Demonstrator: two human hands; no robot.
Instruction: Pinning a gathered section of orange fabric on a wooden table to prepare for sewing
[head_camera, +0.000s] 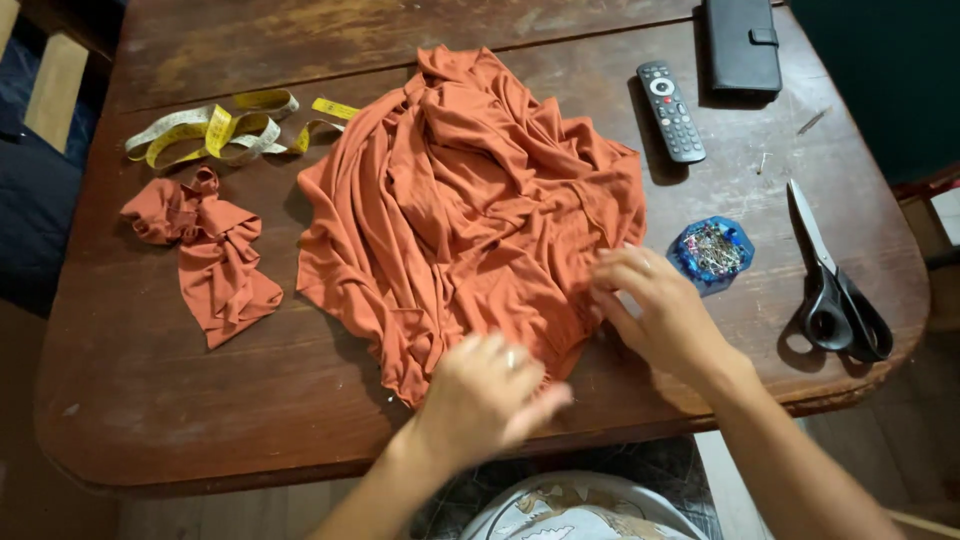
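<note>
A crumpled heap of rust-orange fabric (470, 200) lies in the middle of the worn wooden table (150, 400). My left hand (490, 390) rests on the heap's near edge, blurred, fingers spread over the cloth. My right hand (655, 305) touches the heap's near right edge, fingers apart and slightly bent. Neither hand clearly grips the cloth. A smaller scrap of the same orange fabric (205, 250) lies apart at the left.
A yellow and white measuring tape (225, 130) lies coiled at the back left. A blue box of pins (712, 250) sits beside my right hand. Black scissors (835, 290) lie at the right edge. A remote control (670, 110) and a black wallet case (740, 45) lie at the back right.
</note>
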